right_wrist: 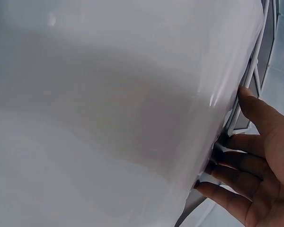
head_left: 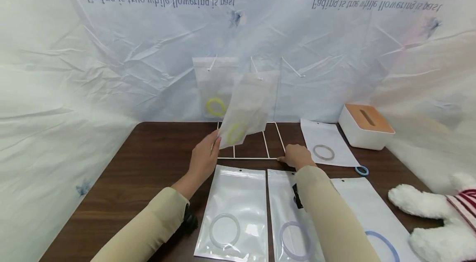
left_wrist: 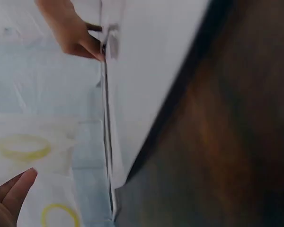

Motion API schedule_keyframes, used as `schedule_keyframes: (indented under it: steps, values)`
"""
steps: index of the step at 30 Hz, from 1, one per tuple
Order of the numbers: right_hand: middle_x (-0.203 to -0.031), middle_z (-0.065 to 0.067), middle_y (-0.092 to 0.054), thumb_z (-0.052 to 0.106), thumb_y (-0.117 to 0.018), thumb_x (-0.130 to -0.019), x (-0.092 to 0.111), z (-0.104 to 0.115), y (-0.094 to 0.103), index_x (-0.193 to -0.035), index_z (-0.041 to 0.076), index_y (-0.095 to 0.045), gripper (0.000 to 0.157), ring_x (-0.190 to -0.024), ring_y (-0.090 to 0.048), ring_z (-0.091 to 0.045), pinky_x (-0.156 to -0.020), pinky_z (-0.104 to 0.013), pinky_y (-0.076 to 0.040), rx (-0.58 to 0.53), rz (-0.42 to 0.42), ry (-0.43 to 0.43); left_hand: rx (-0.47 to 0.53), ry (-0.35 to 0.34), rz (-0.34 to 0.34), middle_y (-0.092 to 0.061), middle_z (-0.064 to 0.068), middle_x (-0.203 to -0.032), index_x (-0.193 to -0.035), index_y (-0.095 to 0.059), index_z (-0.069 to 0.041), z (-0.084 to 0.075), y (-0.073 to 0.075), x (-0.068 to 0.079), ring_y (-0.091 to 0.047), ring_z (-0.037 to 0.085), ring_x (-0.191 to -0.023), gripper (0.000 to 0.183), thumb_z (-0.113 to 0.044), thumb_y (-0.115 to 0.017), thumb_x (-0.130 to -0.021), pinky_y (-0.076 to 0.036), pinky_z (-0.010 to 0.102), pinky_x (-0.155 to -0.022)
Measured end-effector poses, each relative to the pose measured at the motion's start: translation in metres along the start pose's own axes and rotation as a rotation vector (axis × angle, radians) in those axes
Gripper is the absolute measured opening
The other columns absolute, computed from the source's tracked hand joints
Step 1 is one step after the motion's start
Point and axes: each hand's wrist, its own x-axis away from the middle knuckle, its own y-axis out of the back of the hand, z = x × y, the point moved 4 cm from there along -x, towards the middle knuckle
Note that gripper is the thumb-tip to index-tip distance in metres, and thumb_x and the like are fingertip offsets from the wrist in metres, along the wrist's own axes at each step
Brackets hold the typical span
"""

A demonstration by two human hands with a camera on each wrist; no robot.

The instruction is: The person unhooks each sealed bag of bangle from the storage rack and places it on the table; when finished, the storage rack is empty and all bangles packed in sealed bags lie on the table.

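Note:
A white wire rack (head_left: 251, 158) stands at the table's back edge, with hooks at its top. From its left hook hangs a clear zip bag (head_left: 212, 82) with a yellow ring. A second bag (head_left: 253, 101), also holding a yellow ring, hangs tilted at the middle hook. My left hand (head_left: 202, 154) pinches this bag's lower left edge; its thumb and finger meet in the left wrist view. At the front right corner of the rack's base, my right hand (head_left: 298, 156) grips the wire, thumb on it in the right wrist view.
Several flat bags with rings lie in front, including one with a white ring (head_left: 224, 231) and one with a purple ring (head_left: 296, 240). At right are a bag with a grey ring (head_left: 323, 152), a loose blue ring (head_left: 362, 170), a tissue box (head_left: 366, 125) and a plush toy (head_left: 439, 216).

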Motion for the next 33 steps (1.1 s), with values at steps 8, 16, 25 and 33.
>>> schedule_keyframes:
  steps: [8, 16, 25, 33]
  values:
    - [-0.066, -0.006, -0.059, 0.040, -0.069, -0.094, 0.000, 0.001, -0.001, -0.075, 0.007, -0.064, 0.038, -0.061, -0.059, -0.023, -0.060, -0.042, -0.052, 0.002, -0.005, 0.007, 0.535, 0.240, 0.244, -0.059, 0.021, -0.128, -0.152, -0.038, -0.017, -0.016, 0.008, 0.017, -0.072, 0.029, -0.087, 0.043, -0.027, -0.036, -0.110, -0.060, 0.039, -0.069]
    - [-0.076, -0.009, -0.065, 0.027, -0.065, -0.098, 0.001, 0.000, -0.001, -0.083, 0.005, -0.069, 0.027, -0.067, -0.061, -0.026, -0.063, -0.044, -0.052, -0.015, -0.015, 0.037, 1.026, 0.488, 0.422, -0.053, 0.020, -0.128, -0.154, -0.030, -0.014, -0.033, 0.018, 0.024, -0.071, 0.026, -0.091, 0.047, -0.027, -0.037, -0.110, -0.058, 0.044, -0.081]
    - [-0.073, -0.008, -0.064, 0.032, -0.067, -0.096, 0.004, 0.001, 0.000, -0.081, 0.005, -0.068, 0.031, -0.068, -0.063, -0.026, -0.063, -0.044, -0.053, -0.013, -0.008, 0.018, 1.066, 0.506, 0.430, -0.057, 0.014, -0.120, -0.154, -0.029, -0.009, -0.045, 0.051, 0.039, -0.070, 0.022, -0.089, 0.045, -0.021, -0.035, -0.111, -0.058, 0.041, -0.078]
    - [-0.069, -0.007, -0.060, 0.041, -0.069, -0.094, 0.001, 0.001, -0.002, -0.080, 0.005, -0.065, 0.038, -0.064, -0.060, -0.023, -0.063, -0.042, -0.053, 0.021, 0.009, -0.019, 0.918, 0.607, 0.284, -0.053, 0.016, -0.125, -0.153, -0.021, -0.001, 0.019, 0.097, 0.066, -0.067, 0.019, -0.097, 0.049, -0.022, -0.032, -0.111, -0.057, 0.046, -0.084]
